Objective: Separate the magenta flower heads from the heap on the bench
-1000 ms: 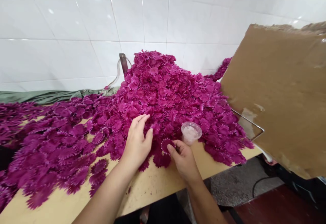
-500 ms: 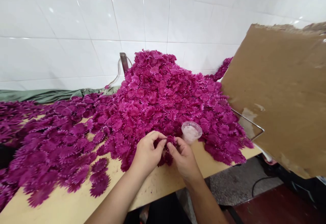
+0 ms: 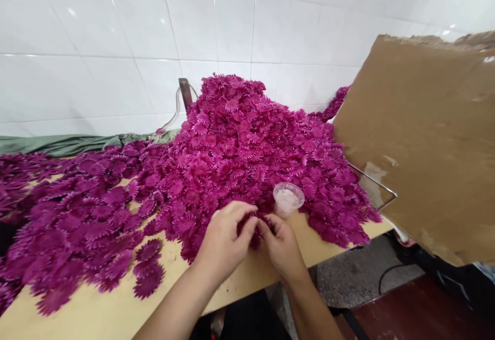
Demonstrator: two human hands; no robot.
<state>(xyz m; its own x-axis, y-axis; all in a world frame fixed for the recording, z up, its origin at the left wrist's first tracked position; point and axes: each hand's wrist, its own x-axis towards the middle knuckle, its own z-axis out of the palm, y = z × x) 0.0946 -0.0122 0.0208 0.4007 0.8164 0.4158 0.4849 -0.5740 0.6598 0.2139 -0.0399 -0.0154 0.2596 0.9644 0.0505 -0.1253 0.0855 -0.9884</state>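
A tall heap of magenta artificial flower pieces [image 3: 240, 144] rises in front of me. At its near foot my left hand [image 3: 226, 239] and my right hand [image 3: 284, 244] meet, fingertips almost touching. Both are closed in a pinch on a small magenta flower piece [image 3: 266, 221], mostly covered by the fingers. Just beyond my right hand a clear plastic cup [image 3: 288, 201] with whitish contents leans against the heap. More flower pieces [image 3: 88, 226] lie spread flat to the left, a few of them [image 3: 149, 275] apart from the rest near my left forearm.
The pale tabletop [image 3: 116, 314] ends just in front of my body. A large brown cardboard sheet [image 3: 425, 139] stands tilted at the right, with a bent metal rod [image 3: 375, 181] by its lower edge. White wall tiles [image 3: 116, 87] and a green cloth [image 3: 69, 144] are behind.
My left hand's fingers have curled over the flower piece, and the right fingertips have drawn closer to the left thumb. The whole view has shifted slightly.
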